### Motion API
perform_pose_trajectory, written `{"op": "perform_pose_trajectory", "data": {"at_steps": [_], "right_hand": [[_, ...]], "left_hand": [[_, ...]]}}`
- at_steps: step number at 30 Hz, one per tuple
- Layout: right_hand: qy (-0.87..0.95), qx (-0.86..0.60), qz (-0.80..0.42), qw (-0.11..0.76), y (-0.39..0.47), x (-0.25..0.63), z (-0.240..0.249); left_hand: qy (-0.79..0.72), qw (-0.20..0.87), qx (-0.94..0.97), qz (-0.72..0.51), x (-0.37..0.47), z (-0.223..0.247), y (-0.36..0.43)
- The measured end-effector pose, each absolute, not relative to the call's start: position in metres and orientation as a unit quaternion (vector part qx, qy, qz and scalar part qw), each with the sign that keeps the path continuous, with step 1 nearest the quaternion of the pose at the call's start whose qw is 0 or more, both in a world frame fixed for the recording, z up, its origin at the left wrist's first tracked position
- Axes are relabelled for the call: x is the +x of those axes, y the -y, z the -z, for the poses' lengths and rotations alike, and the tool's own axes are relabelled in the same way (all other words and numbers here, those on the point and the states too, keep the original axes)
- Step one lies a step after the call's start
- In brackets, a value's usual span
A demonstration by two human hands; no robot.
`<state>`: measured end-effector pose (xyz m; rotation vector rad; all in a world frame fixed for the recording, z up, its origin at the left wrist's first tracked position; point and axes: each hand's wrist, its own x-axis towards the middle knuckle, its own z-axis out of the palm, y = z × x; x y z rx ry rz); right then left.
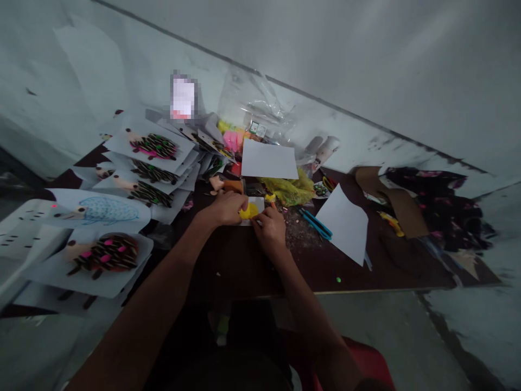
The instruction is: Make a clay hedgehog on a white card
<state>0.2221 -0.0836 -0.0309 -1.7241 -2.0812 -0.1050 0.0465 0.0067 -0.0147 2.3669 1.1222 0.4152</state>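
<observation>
Both hands are meeting over one small thing: a yellow lump of modelling clay (248, 211) that is lying on a small white card (256, 207) near the middle of the dark brown table (244, 266).

The left hand (226, 208) is coming in from the clay's left side, its fingers curled together and closing over the lump's left edge, so that they are covering part of it. The right hand (269, 228) is sitting just to the clay's right and slightly nearer the person, fingertips bunched and pressing at the card's lower right corner. Whether those fingertips are touching the yellow itself or only the card cannot be told. The clay is lying directly between the two hands, in the narrow gap where the fingertips almost meet. Its long axis is running roughly from hand to hand. The left hand is the nearer one, being in plain contact with it.

Just beyond the right hand's fingertips a crumpled yellow plastic bag (290, 189) is lying, with a blank white sheet (269, 159) behind it. Off to that hand's right, blue-handled scissors (316, 223) are resting beside another white sheet (345, 224). Well to the left of the left hand, paper sheets bearing hedgehog pictures (152, 145) are lying in overlapping stacks.
</observation>
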Motion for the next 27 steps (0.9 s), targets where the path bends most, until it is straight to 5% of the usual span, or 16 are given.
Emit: {"op": "perform_pose_trajectory", "data": {"at_steps": [27], "right_hand": [[0.777, -0.598, 0.128, 0.151, 0.113, 0.217, 0.034]], "left_hand": [[-0.418, 0.213, 0.883, -0.033, 0.047, 0.0, -0.004]]}}
